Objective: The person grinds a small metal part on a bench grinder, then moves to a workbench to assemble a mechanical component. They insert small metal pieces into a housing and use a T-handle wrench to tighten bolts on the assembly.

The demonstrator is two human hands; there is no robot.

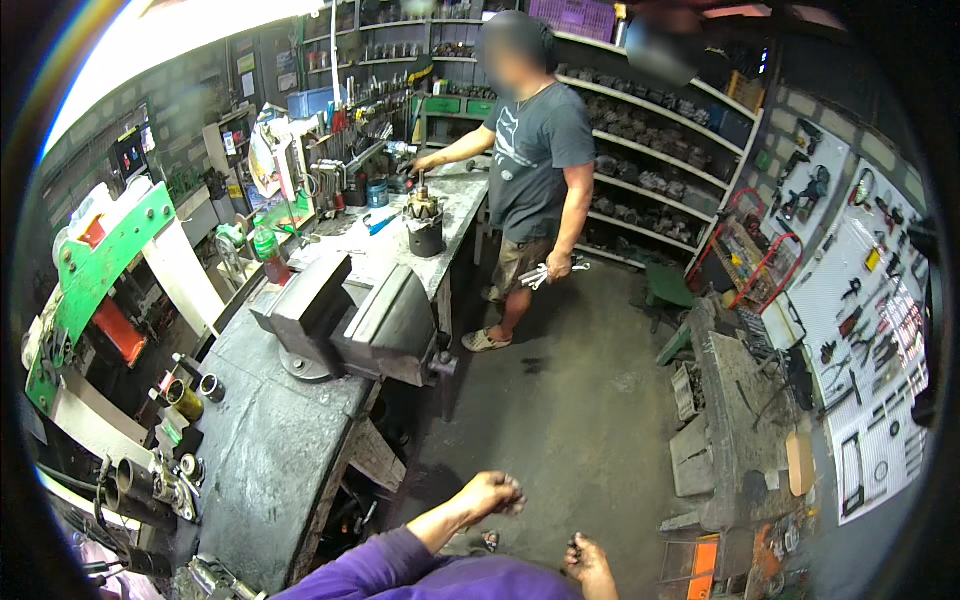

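My left hand (490, 496) is held out over the floor, right of the workbench's near end. Its fingers are curled inward, and whether anything lies inside them is hidden. Lower and to the right, my right hand (590, 566) is also closed, with dark-smudged fingertips; I cannot make out anything in it. Neither hand touches the bench (270, 440). The nearest large thing on that bench is a heavy grey vise (385, 320), its jaws apart. Across the room a co-worker (540, 150) grips several wrenches (553, 271) in one hand and reaches over the bench with the other.
A dark cylindrical part (426, 235) with a metal top stands on the far bench, near a blue can (377, 193). A green frame (110, 260) rises at left. Shelves (650, 140) of metal parts line the back. At right are a worktable (745, 400) and a tool board (870, 330).
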